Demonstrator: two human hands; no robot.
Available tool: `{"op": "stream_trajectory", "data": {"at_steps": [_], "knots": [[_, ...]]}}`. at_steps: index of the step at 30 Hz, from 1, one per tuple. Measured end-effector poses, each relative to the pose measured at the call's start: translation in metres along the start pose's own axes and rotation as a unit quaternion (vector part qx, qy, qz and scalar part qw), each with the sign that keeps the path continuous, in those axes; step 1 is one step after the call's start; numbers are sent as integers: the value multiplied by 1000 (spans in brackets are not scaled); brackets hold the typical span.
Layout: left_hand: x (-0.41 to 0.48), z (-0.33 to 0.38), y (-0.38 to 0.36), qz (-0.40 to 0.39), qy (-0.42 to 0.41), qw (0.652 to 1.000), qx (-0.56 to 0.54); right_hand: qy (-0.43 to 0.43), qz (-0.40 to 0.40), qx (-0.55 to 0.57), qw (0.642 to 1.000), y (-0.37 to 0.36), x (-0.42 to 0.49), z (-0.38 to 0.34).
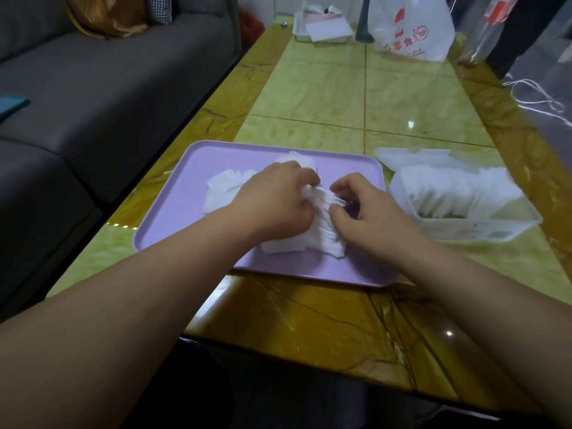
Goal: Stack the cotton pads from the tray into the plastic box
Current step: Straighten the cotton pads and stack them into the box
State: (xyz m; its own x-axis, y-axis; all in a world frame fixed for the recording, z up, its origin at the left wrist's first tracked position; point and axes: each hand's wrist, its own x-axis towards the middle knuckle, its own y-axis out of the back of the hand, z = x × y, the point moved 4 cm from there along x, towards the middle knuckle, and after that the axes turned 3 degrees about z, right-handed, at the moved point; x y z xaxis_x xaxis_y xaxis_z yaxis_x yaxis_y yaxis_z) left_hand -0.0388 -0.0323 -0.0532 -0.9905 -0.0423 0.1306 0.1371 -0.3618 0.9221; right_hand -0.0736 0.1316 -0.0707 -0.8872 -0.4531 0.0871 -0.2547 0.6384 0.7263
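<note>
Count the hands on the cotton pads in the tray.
2. Left hand grips the cotton pads at the middle of the tray from the left; right hand pinches them from the right. No other hand in view.

I see grey sofa [108,97] left of marbled table [309,97]; at far end, white printed bag [411,29] beside 1 paper-filled container [322,29].
</note>
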Motion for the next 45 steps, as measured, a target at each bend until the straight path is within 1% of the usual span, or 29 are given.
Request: {"op": "stream_trajectory", "data": {"at_steps": [2, 6, 9, 12, 14, 16, 19, 22, 25, 27, 29, 33, 38, 45], "knots": [[3, 2, -6, -19, 5, 1000, -21, -21, -18, 30, 999, -1, -1, 5], [5, 3, -8, -23, 2, 996, -85, -50, -47, 89, 994, -2, -4, 10], [6, -5, -5, -2, 8, 995, -104, -63, -60, 130, 988, -1, -5, 17], [7, -10, 1, 25, 12, 992, -123, -55, -52, 126, 989, 0, -6, 19], [7, -8, 3, 31, -3, 991, -132, -45, -49, 106, 992, 0, -6, 18], [7, -7, 3, 43, -15, 989, -143, -39, -43, 119, 991, 1, -5, 18], [7, -2, 7, 92, -39, 984, -145, -44, -21, 200, 979, 5, -5, 17], [5, 5, 10, 123, -56, 977, -165, -27, 42, 206, 977, 10, -4, 12], [3, 9, 8, 122, -55, 969, -206, -30, 88, 234, 968, 16, -2, 11], [2, 8, 6, 111, -39, 967, -228, -47, 98, 257, 960, 19, -1, 13], [2, 9, 6, 113, -18, 964, -241, -59, 88, 286, 952, 22, -1, 12], [1, 8, 5, 110, 20, 952, -284, -70, 32, 366, 928, 20, -2, 6], [1, 2, 4, 108, 50, 944, -308, -82, -21, 412, 907, 15, -1, 3], [0, -2, 5, 93, 60, 939, -325, -111, -26, 452, 885, 15, 1, 3]]}}
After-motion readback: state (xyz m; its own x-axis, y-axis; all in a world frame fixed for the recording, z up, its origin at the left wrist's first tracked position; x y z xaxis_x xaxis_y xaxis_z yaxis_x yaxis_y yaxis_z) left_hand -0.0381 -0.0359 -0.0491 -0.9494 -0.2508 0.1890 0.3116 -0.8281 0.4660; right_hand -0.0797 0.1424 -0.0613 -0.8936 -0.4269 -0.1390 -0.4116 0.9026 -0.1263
